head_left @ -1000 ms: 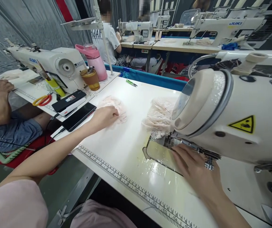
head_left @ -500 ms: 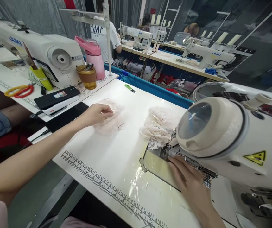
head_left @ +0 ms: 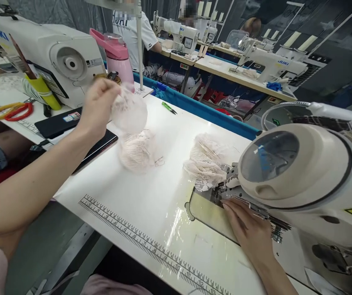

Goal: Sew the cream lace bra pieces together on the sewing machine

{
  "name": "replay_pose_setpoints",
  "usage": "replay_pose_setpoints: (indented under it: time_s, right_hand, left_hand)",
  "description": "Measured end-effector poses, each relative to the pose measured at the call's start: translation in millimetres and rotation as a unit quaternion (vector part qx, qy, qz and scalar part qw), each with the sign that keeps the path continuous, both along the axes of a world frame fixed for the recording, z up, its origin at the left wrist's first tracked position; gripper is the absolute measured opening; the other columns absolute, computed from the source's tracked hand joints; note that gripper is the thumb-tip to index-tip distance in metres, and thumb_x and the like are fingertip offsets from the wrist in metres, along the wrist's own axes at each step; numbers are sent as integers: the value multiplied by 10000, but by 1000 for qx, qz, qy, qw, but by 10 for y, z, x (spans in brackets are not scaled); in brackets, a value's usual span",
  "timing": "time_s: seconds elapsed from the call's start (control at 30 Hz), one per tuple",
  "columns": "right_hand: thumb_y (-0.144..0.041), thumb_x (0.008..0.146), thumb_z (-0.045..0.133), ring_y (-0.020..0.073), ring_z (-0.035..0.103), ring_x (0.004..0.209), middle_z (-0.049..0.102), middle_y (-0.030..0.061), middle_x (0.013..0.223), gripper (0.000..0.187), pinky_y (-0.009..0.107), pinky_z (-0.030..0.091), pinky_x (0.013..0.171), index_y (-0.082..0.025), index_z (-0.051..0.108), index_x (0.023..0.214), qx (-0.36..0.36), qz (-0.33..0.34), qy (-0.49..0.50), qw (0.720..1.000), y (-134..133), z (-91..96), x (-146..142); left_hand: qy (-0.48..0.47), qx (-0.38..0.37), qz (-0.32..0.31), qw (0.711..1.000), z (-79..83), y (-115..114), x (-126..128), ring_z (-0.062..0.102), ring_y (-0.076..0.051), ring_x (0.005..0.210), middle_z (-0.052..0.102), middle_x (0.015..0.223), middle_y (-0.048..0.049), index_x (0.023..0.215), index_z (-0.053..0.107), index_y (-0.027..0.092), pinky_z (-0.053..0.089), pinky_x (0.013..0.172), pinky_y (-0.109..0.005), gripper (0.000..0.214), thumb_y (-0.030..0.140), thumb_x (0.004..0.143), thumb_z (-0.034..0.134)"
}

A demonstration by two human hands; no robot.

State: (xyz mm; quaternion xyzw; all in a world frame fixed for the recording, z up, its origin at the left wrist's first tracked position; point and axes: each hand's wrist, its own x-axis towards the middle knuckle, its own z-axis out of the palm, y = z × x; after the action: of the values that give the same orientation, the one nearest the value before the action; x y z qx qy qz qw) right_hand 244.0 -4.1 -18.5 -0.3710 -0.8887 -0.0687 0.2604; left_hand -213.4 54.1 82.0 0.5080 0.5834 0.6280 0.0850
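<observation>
My left hand (head_left: 97, 102) is raised over the table's left side, its fingers pinching a thin, sheer pale fabric piece (head_left: 129, 112) that hangs from them, blurred. Below it a small pile of pale pink gathered fabric pieces (head_left: 135, 151) lies on the white table, with loose thread ends at its right. My right hand (head_left: 249, 227) rests beside the sewing machine's (head_left: 289, 164) presser foot, fingers together and tips low at the plate; whatever they pinch is hidden. Behind the foot, more pale lace-like fabric (head_left: 206, 159) is bunched up.
Green thread snips (head_left: 169, 107) lie at the table's back edge. A black phone (head_left: 97, 149) is left of the pile. Further left stand a pink bottle (head_left: 119, 61), red and yellow scissors (head_left: 12, 110) and another sewing machine (head_left: 46, 57). A printed ruler (head_left: 151, 241) runs along the front edge.
My left hand has lifted from the pile, up and to the left, with one sheer fabric piece. My right hand stays by the presser foot. The view has shifted slightly.
</observation>
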Motion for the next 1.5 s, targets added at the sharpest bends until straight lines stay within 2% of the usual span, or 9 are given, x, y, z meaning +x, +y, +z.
replay_pose_setpoints:
  time_s: [0.17,0.3,0.4,0.57,0.77,0.9,1.0,1.23,1.5]
  right_hand:
    - [-275,932,497,193,698,860,736,53,1042,272,322,541,797,-265,679,1133,-17,-4,15,1000,-10,-52,53]
    - [-251,936,516,167,686,822,738,8,1060,260,304,492,743,-294,686,1128,17,-41,-25,999,-82,-48,59]
    - [-237,922,581,129,662,696,756,-20,952,158,293,435,687,-233,713,1009,63,-75,-25,995,-120,23,12]
    - [-263,931,554,164,660,740,752,25,885,191,305,437,695,-208,731,977,15,-86,27,996,-67,69,-16]
    - [-145,887,474,177,621,649,731,36,785,264,318,412,608,-185,725,958,0,-103,25,994,-56,5,16]
    - [-54,854,470,115,598,653,730,-31,849,291,283,389,604,-222,700,911,61,-69,13,996,-115,39,-31]
    - [-18,851,477,82,579,642,722,-65,883,295,271,364,577,-228,676,910,91,-53,-31,994,-165,70,-61]
    - [-173,937,480,184,646,846,713,26,1008,296,301,408,563,-285,606,1181,-77,-103,-2,992,-158,-29,-90]
    - [-280,985,366,194,646,925,710,50,989,322,351,512,838,-249,670,1087,-158,-79,115,977,-92,-81,-143]
  left_hand:
    - [138,239,38,961,424,-159,285,403,-33,687,413,807,50,877,485,154,355,617,-230,178,291,955,568]
    - [201,-4,-159,967,472,-596,949,273,-31,429,339,563,84,913,548,192,189,392,-209,155,339,953,572]
    - [127,-195,-335,913,345,-821,1454,279,-48,390,336,530,80,913,546,200,185,350,-192,205,400,955,533]
    - [135,-272,-445,843,-81,-669,1988,424,-84,499,479,646,33,903,542,201,336,436,-195,238,409,979,453]
    - [519,-68,-290,801,-505,-544,2184,646,-181,713,706,845,-67,949,642,135,503,592,-285,183,233,972,490]
    - [592,82,-342,725,-621,-790,2273,677,-230,1032,717,1114,-109,1124,650,78,588,835,-342,224,162,955,529]
    - [621,88,-326,707,-734,-877,2328,622,-274,1166,654,1243,-154,1215,613,31,575,934,-383,313,195,961,532]
    - [612,59,-317,722,-886,-709,2300,582,-274,1222,606,1308,-144,1277,586,51,540,1006,-395,357,235,989,481]
    - [590,38,-321,740,-900,-653,2276,589,-285,1213,600,1318,-141,1275,597,68,539,1002,-415,356,245,981,503]
